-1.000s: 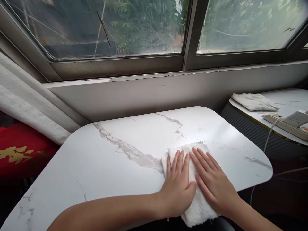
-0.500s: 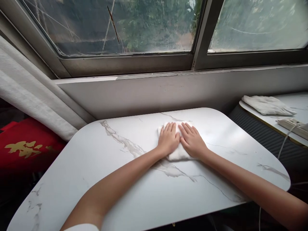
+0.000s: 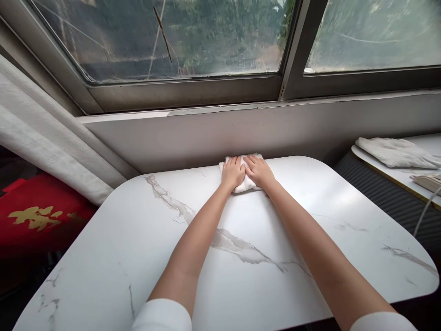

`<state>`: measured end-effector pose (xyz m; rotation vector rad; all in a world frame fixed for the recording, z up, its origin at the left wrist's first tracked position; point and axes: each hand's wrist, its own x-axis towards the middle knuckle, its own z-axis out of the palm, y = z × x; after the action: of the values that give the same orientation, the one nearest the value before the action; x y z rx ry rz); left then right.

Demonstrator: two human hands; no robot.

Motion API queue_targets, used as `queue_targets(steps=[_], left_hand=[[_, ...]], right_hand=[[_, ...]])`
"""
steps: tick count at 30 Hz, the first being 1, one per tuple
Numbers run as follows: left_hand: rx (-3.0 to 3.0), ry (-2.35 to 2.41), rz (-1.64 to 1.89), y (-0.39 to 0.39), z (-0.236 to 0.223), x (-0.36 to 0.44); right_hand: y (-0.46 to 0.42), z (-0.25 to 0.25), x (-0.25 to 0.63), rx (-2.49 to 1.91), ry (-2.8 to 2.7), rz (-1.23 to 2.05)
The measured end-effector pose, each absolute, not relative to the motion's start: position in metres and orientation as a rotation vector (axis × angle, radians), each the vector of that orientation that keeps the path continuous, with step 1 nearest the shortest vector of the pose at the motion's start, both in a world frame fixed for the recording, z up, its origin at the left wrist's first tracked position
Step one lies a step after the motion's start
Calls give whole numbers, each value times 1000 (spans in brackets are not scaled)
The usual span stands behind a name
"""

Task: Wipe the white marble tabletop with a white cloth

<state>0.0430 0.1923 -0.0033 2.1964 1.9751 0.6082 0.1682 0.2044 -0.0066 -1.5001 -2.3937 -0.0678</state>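
Note:
A folded white cloth lies on the far edge of a white marble-patterned table, close to the wall. My left hand rests flat on the cloth's left part with its fingers stretched toward the window. Beside it, my right hand presses on the right part, fingers extended and angled to the left. The two hands nearly touch at the thumbs. Both palms cover much of the cloth; its rim shows around and between them.
Behind the table run a low wall and a window frame. A pale curtain hangs at the left above a red cloth item with gold lettering. On a second table at the right lie another white cloth and a power strip.
Both hands have pushed the cloth away from me, from the table's middle to its far edge, and slightly left. The arms are stretched further forward. The view has shifted slightly.

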Motion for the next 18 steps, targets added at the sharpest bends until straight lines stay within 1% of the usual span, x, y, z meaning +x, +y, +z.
queue_targets(steps=[9,13,18], left_hand=[[2154,2040,554,163,-3,48],[2177,2026,531,135,-2,50],[2241,1947,486,87,-1,49]], right_hand=[[184,-8,175,-1434,-2419,-91],[153,-7,179,-1437,-2452,-102],[95,-7,181,-1492,-2461,-170]])
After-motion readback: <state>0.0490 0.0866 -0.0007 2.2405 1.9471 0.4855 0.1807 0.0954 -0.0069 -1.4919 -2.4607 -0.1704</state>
